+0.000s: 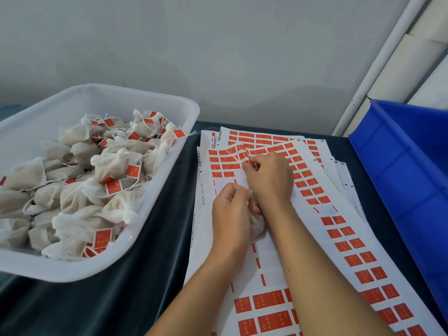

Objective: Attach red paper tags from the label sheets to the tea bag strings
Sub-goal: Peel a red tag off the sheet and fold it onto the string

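White label sheets (266, 253) with rows of red tags lie spread on the dark cloth. My right hand (271, 178) pinches a red tag (246, 159) near the sheet's far end, where the sheet buckles upward. My left hand (231, 214) rests on the sheet just below and grips a white tea bag (257, 223), mostly hidden under both hands. The bag's string cannot be made out. A clear plastic bin (169, 175) on the left holds several tea bags with red tags attached.
A blue plastic crate (400, 170) stands at the right edge of the table. More label sheets (264, 137) fan out beneath the top one toward the wall. The dark tablecloth (121, 306) shows between bin and sheets.
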{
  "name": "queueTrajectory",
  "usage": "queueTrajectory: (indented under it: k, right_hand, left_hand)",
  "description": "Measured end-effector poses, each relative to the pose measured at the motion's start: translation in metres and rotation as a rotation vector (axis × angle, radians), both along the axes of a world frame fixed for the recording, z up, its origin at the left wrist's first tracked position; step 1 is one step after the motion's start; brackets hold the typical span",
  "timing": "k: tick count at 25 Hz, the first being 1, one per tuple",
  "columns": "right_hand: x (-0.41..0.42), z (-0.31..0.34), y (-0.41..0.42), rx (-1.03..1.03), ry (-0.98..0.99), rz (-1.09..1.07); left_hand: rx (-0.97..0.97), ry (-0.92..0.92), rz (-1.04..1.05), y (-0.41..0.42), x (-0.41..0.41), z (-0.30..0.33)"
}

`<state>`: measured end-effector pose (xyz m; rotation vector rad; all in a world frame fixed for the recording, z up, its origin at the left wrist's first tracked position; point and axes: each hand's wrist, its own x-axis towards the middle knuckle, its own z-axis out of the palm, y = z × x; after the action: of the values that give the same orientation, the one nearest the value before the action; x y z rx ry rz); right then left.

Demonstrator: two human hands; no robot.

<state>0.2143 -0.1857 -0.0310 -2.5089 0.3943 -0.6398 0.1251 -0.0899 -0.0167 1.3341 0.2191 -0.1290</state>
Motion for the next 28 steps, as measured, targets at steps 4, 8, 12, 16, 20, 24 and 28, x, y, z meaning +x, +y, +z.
queueTrajectory:
  k: [4,8,12,16,20,24,28]
  right_hand:
    - [-0.0013,-0.0009,-0.0003,-0.003,-0.038,0.029]
    - [-0.0016,-0.0037,-0.0023,-0.012,-0.068,0.038]
    - [-0.0007,-0.0055,-0.0026,0.024,-0.069,-0.013]
    - [0.0024,-0.0055,-0.0017,0.037,-0.019,-0.027]
    - [0.0048,-0.0041,0.0000,0.068,0.014,-0.030]
    - [0.0052,-0.0043,-0.0003,0.070,0.005,-0.025]
    - [0.0021,-0.0062,-0.0011,0.077,-0.053,0.004]
  left_hand:
    - [0.010,0.007,0.005,0.0000,0.0004,0.0012]
    - [-0.007,0.013,-0.004,0.0011,-0.0003,0.0028]
    - [0.009,0.009,-0.005,0.0018,-0.0010,0.0017]
    - [0.023,0.000,-0.004,0.0014,-0.0008,0.0019]
    - [0.007,0.001,-0.013,0.0011,-0.0007,0.0027]
    - [0.020,-0.002,-0.010,0.0006,0.0000,0.0011]
    - [0.002,0.011,-0.009,0.0002,0.0003,0.0001]
